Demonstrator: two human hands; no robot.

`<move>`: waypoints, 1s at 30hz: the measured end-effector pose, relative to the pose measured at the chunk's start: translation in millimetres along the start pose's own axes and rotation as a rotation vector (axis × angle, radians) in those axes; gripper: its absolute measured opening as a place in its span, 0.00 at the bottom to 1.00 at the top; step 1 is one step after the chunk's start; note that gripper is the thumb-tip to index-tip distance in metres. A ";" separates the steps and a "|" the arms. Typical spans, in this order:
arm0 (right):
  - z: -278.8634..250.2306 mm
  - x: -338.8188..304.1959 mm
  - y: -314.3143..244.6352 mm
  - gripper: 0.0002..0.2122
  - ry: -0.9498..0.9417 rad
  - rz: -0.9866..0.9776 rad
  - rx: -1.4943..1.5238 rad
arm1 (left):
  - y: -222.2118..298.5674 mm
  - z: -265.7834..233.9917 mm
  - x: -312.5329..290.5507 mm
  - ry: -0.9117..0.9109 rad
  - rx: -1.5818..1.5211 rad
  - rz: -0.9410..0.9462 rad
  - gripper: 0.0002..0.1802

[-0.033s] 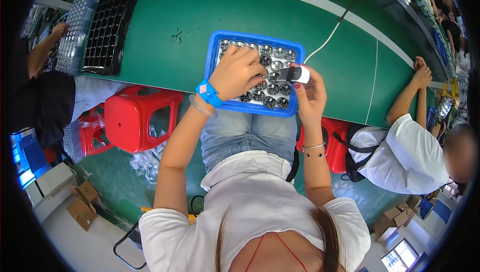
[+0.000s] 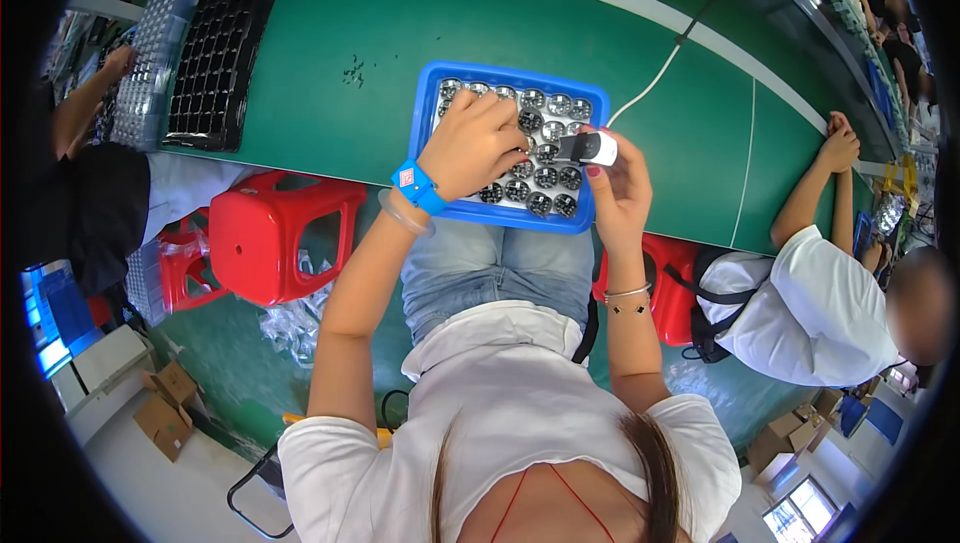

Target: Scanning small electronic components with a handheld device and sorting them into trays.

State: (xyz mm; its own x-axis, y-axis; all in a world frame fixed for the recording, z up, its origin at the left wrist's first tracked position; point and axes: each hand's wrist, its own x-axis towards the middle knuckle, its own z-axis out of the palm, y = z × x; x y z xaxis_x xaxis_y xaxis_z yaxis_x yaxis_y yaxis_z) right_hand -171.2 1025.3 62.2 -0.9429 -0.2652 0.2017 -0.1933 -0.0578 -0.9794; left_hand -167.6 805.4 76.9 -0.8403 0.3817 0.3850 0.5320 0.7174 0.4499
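In front of me a blue plastic tray [image 2: 505,70] holds rows of small round, shiny, dark-and-silver parts [image 2: 545,178] on a white liner. My left hand [image 2: 475,146] reaches over the tray from the left. Its fingers are bent and pinched together near the middle of the rows; what they hold, if anything, is hidden. My right hand [image 2: 627,188] is at the tray's right side, closed on a small white-and-black handheld device [image 2: 600,149]. The device's dark end points left, toward the left fingertips and above the round parts.
A white cable [image 2: 645,90] runs from the tray's right edge to the back of the green table [image 2: 330,23]. Tiny dark bits [image 2: 354,73] lie left of the tray. Black trays [image 2: 222,53] stand far left. Red stools [image 2: 262,238] and co-workers [image 2: 810,308] flank me.
My hands, the device and the tray look unmoved. At the right, the co-worker's raised hands have shifted very slightly.
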 end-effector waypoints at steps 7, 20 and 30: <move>1.2 -0.7 -4.3 0.16 -0.069 0.005 -0.103 | 21.4 -6.1 4.6 0.091 -0.073 -0.028 0.06; -10.2 -4.1 -13.8 0.17 0.153 -0.037 0.035 | 18.8 -2.5 0.0 0.040 0.049 -0.064 0.08; -2.4 -23.2 -16.0 0.16 -0.155 -0.075 -0.197 | 28.4 -0.4 -20.0 0.016 -0.017 -0.031 0.08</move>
State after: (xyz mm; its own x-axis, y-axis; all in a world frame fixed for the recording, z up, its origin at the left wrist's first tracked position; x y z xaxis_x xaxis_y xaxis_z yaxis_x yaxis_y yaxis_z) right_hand -146.9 1034.6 73.1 -0.8739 -0.4124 0.2574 -0.3248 0.1015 -0.9403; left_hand -135.7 818.0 82.2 -0.8548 0.3500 0.3831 0.5073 0.7188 0.4753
